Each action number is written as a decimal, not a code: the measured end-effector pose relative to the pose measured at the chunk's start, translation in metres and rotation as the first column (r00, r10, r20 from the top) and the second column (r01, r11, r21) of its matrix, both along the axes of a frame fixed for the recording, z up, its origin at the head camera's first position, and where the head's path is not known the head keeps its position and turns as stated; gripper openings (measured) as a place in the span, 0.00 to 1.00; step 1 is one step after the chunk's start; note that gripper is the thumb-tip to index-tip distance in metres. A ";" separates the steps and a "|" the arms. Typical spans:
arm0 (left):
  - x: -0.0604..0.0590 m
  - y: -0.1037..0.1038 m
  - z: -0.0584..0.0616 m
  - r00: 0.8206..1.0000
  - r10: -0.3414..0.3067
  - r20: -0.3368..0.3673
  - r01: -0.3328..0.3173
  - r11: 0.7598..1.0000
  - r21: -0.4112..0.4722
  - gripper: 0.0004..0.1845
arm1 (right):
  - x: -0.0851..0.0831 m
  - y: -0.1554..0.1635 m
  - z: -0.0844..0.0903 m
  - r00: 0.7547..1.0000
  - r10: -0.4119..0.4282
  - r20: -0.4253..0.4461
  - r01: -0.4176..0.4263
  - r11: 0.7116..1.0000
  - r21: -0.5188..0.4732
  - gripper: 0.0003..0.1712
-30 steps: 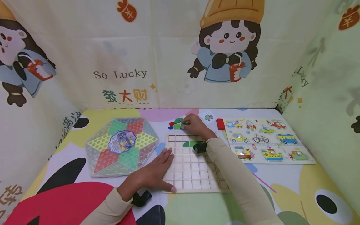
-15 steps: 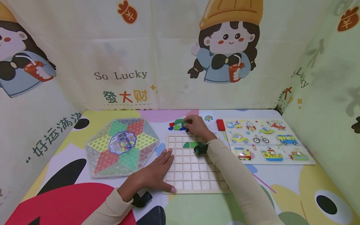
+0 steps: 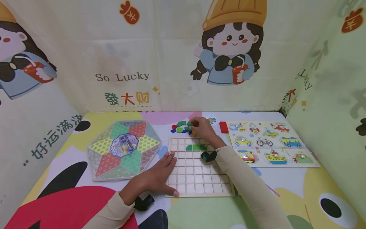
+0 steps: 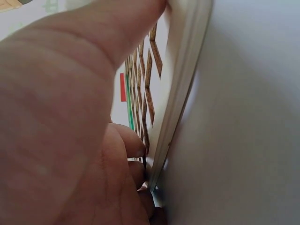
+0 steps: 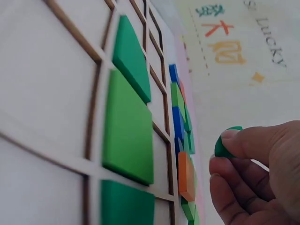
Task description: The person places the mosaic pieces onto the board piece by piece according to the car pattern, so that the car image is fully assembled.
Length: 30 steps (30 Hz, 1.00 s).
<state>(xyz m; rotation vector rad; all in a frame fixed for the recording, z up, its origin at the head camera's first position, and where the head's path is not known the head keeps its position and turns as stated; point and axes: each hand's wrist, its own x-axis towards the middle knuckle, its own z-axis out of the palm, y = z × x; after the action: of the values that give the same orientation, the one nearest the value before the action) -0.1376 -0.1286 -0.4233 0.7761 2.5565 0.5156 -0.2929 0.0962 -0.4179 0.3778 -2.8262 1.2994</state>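
My right hand point(image 3: 203, 129) pinches a small dark green piece point(image 5: 222, 146) between thumb and fingertips, raised just beyond the far edge of the wooden grid board point(image 3: 198, 170). My left hand point(image 3: 155, 178) rests at the board's left side, fingers spread along the edge and thumb on the near corner. On the board, in the right wrist view, a light green square point(image 5: 126, 131) lies between two darker green pieces point(image 5: 131, 58) in a row. Behind the board, several loose pieces point(image 3: 179, 129) in green, blue and red lie near an orange piece point(image 5: 186, 176).
A hexagonal Chinese checkers box point(image 3: 114, 168) lies left of the board. To the right is a vehicle puzzle board point(image 3: 275, 151) with a red block point(image 3: 224, 127) beside its far left corner. A small pattern card point(image 3: 212, 118) lies behind my right hand.
My right hand has picked up the green piece from the loose pile and moved slightly right with it. The orange piece now shows below that hand. My left hand stays put.
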 end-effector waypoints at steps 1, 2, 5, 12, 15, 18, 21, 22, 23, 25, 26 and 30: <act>0.000 0.000 0.000 1.000 0.000 -0.001 0.000 1.000 0.001 0.64 | 0.002 0.000 0.000 1.000 0.013 -0.001 -0.013 1.000 0.006 0.15; 0.000 0.000 0.000 1.000 -0.001 -0.001 0.001 1.000 0.000 0.64 | 0.004 0.001 -0.001 1.000 0.028 -0.007 -0.028 0.999 0.018 0.16; 0.000 0.000 0.000 1.000 -0.005 -0.003 0.005 1.000 0.001 0.64 | 0.011 0.001 -0.004 0.996 0.079 -0.030 -0.077 0.996 0.043 0.18; 0.001 -0.002 0.000 1.000 -0.001 0.000 0.001 1.000 0.010 0.65 | 0.029 0.000 -0.007 0.981 0.185 -0.065 -0.183 0.982 0.037 0.11; 0.002 -0.002 0.000 1.000 0.001 0.000 -0.001 1.000 0.011 0.65 | 0.035 -0.001 -0.006 0.976 0.212 -0.051 -0.210 0.977 0.043 0.10; 0.003 -0.003 0.000 1.000 0.002 0.002 -0.002 1.000 0.018 0.65 | 0.041 -0.002 -0.004 0.965 0.259 -0.028 -0.257 0.964 0.060 0.12; 0.003 -0.002 0.000 1.000 -0.001 0.001 0.001 1.000 0.023 0.65 | 0.047 -0.003 -0.003 0.956 0.295 0.000 -0.294 0.953 0.071 0.12; 0.003 -0.002 0.000 1.000 -0.002 0.002 0.002 1.000 0.025 0.65 | 0.048 -0.002 -0.003 0.955 0.296 0.008 -0.296 0.953 0.069 0.11; 0.003 -0.003 0.000 1.000 -0.006 -0.001 0.006 1.000 0.030 0.65 | 0.050 -0.002 -0.003 0.956 0.294 0.011 -0.294 0.954 0.067 0.10; 0.003 -0.003 -0.001 1.000 -0.014 -0.007 0.014 0.999 0.029 0.65 | 0.052 0.000 -0.004 0.960 0.279 0.015 -0.279 0.959 0.052 0.08; 0.002 -0.002 -0.002 1.000 -0.018 -0.009 0.018 0.999 0.029 0.65 | 0.054 0.001 -0.004 0.963 0.268 0.017 -0.269 0.962 0.042 0.07; 0.001 -0.002 -0.002 1.000 -0.026 -0.017 0.027 0.999 0.021 0.65 | 0.057 0.005 -0.003 0.969 0.246 0.022 -0.246 0.969 -0.010 0.07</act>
<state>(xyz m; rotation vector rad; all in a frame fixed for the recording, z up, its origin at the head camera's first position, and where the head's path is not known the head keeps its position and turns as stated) -0.1368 -0.1306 -0.4257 0.8238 2.5560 0.5305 -0.2363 0.1011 -0.4208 0.7394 -2.8652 1.3592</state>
